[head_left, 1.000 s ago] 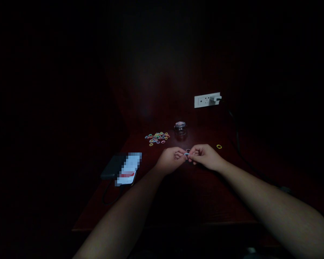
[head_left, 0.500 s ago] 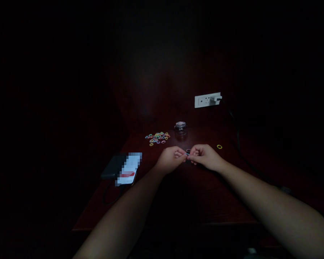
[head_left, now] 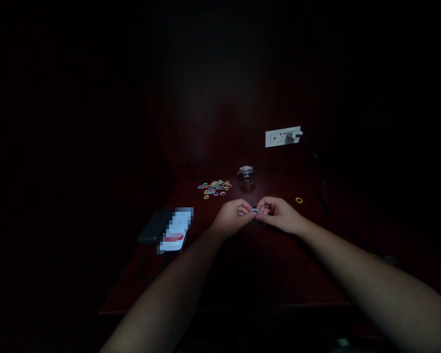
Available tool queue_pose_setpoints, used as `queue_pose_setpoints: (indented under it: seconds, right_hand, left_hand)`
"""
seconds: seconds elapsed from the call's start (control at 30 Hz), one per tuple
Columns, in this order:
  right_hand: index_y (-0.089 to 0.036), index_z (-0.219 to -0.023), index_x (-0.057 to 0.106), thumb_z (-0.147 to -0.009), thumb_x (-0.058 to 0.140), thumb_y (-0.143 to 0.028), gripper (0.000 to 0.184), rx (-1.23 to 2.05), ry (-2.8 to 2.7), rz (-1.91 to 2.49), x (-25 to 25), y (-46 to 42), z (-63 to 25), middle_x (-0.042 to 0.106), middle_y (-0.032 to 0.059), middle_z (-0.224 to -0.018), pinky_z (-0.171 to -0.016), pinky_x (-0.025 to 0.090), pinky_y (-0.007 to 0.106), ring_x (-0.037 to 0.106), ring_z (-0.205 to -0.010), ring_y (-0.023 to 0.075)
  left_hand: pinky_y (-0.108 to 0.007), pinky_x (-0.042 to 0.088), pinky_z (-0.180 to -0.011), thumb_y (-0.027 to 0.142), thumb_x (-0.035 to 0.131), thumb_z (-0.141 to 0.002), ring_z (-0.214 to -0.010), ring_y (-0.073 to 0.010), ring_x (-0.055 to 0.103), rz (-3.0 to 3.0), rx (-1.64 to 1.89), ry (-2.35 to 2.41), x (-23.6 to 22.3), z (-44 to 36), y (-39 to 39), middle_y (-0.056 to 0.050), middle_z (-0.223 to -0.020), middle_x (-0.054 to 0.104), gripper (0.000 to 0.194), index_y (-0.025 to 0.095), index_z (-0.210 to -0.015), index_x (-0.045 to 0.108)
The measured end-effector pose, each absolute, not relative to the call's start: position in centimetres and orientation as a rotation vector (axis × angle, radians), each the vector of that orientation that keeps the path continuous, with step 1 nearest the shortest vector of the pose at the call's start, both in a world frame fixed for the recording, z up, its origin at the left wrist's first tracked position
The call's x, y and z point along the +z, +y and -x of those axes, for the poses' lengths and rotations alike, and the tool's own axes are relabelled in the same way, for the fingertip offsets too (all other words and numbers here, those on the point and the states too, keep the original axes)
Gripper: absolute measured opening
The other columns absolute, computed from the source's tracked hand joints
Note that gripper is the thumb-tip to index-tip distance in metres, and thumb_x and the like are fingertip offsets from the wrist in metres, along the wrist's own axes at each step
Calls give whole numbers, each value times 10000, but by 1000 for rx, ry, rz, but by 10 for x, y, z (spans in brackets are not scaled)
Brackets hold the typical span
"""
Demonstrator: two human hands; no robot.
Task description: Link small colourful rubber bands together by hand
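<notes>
A small pale blue elastic hair band is pinched between my two hands above the dark red table. My left hand grips its left side with closed fingers. From the other side, my right hand holds it between thumb and forefinger. Just behind the fingertips, part of another small ring shows; the hands hide most of it. A pile of coloured hair bands lies beyond my left hand. To the right of my right hand is a yellow band, alone on the table.
A clear lidded jar stands at the back. On the left lie a phone with a lit, blurred screen and a dark flat box with a cable. A wall socket holds a plug whose black cord runs down to the right.
Both hands stay nearly in place. The pale blue band turns between the fingertips and now shows as a more open loop. Everything else on the table stays where it was.
</notes>
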State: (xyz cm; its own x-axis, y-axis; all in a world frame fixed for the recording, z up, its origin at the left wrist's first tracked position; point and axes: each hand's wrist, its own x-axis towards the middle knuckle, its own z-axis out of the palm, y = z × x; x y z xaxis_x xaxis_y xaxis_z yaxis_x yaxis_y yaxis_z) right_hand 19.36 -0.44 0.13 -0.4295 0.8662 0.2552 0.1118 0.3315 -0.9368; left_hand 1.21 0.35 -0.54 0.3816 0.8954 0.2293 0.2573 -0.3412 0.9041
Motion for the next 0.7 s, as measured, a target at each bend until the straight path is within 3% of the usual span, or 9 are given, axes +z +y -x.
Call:
queue_pose_setpoints:
  seconds: [0.2, 0.7]
  right_hand:
    - [-138, -766, 539, -704, 685, -420, 324, 1132, -1824, 876, -1, -2, -196, 536, -27, -534, -456, 332, 194, 468, -476, 77]
    - [-141, -762, 530, -729, 654, -408, 296, 1138, -1844, 887, -2, -2, -197, 543, -19, -544, -473, 342, 200, 476, -483, 84]
  left_hand:
    - [-180, 446, -557, 258, 687, -703, -606, -86, 584, -1838, 968, 1006, -1, -12, 1, -39, -703, 632, 214, 103, -813, 589]
    - [-185, 428, -576, 241, 633, -741, -615, -78, 549, -1872, 931, 980, -1, -13, -1, -40, -726, 628, 172, 96, -826, 598]
